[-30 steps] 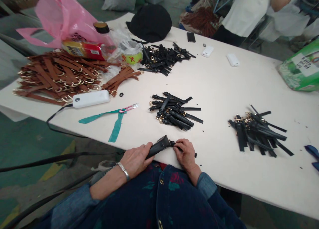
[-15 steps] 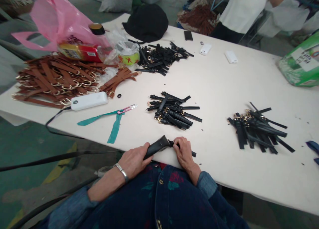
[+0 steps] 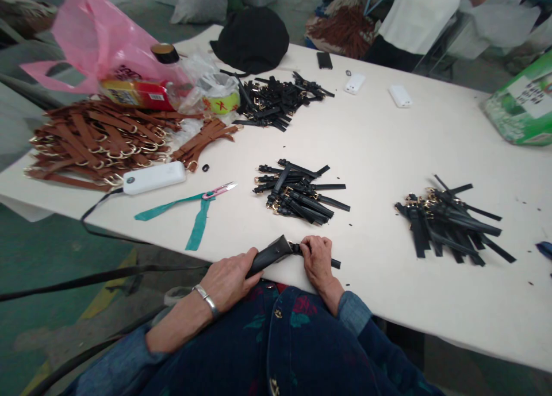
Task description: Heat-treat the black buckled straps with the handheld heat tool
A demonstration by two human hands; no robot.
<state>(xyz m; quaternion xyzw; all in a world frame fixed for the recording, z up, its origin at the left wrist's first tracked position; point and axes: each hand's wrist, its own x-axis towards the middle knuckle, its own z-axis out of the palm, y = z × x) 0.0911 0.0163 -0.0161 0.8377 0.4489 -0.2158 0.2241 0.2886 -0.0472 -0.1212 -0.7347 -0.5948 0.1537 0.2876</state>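
Close to my body at the table's front edge, my left hand [image 3: 228, 278] is wrapped round a thick, smooth black piece [image 3: 271, 256] that widens towards its far end. I cannot tell exactly what kind of thing it is. That end meets a small black strap [image 3: 335, 264], which my right hand [image 3: 319, 262] pinches, fingers bent over it. The strap's tail sticks out to the right of the hand; its middle is hidden. Just beyond lies a pile of black buckled straps [image 3: 297, 193]. Thread snips [image 3: 219, 190] with pink handles and a teal ribbon rest to the left.
Another black strap pile [image 3: 451, 220] lies right, a third [image 3: 276, 100] further back. Brown straps [image 3: 95, 134], a white power bank [image 3: 154, 177] with a cable and a pink bag [image 3: 99, 34] are at left. A black cap [image 3: 254, 39] and green package [image 3: 524, 106] sit further off; a person stands behind.
Both hands stay nearly in place on the black piece and strap. My right hand's fingers have shifted very slightly, and the view has moved a little.
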